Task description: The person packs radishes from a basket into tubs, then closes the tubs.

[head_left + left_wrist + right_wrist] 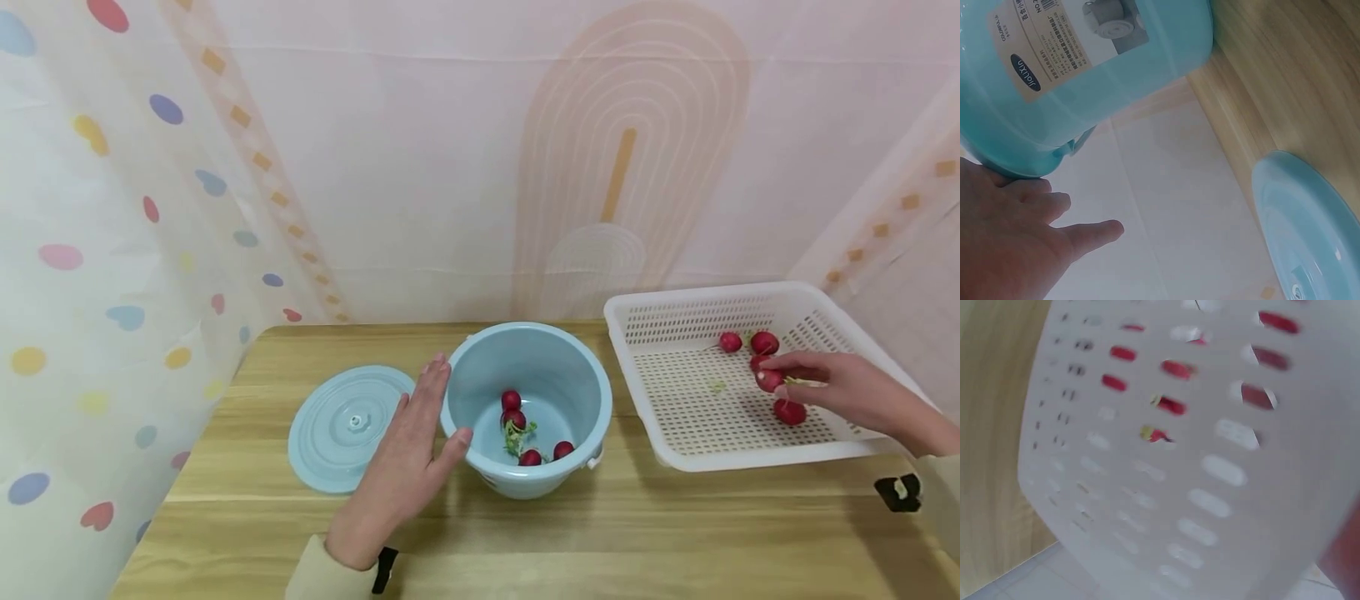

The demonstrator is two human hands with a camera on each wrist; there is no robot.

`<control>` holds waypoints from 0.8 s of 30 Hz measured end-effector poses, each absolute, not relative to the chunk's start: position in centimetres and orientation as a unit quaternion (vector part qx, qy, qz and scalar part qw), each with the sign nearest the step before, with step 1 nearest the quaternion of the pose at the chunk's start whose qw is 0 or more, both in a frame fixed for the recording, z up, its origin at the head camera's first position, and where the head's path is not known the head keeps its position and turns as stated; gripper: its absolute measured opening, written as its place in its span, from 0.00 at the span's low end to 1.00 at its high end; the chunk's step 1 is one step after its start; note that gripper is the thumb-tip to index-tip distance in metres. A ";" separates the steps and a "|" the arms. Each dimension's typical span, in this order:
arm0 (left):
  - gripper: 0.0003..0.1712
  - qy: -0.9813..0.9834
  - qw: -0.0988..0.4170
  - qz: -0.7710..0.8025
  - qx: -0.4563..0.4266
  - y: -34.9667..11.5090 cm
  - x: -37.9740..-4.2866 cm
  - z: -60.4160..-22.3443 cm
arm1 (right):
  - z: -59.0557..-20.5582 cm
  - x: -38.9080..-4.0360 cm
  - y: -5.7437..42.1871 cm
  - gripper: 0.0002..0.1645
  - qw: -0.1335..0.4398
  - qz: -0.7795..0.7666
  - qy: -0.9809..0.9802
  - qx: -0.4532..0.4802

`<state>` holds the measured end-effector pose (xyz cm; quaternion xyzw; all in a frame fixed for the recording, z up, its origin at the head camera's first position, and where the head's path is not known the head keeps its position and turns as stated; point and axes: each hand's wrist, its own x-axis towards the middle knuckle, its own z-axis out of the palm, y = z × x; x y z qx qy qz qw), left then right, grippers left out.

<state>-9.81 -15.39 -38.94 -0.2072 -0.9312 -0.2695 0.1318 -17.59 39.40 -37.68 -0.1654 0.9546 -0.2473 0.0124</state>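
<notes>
Nearest on the wooden counter (600,542), the left hand (405,462), fingers straight, was held at the blue bucket (540,362), at its eight o'clock; four red radishes (511,400) could be seen inside. The blue lid (322,437) was laid flat at nine o'clock. At three o'clock, one radish (768,381) was pinched by the right hand (855,392) over the white basket (682,408), where four others were scattered. Beyond, at twelve, a patterned cloth (420,167) was hung.

You might be in a home, but it's hard to tell: wooden table (600,533), cloth (420,167) with dots and hearts.
</notes>
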 end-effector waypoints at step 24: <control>0.44 -0.930 0.146 -0.266 -0.210 -15.3 -9.8 -38.9 | -36.1 -12.9 36.6 0.21 -0.107 -0.364 0.914 -0.143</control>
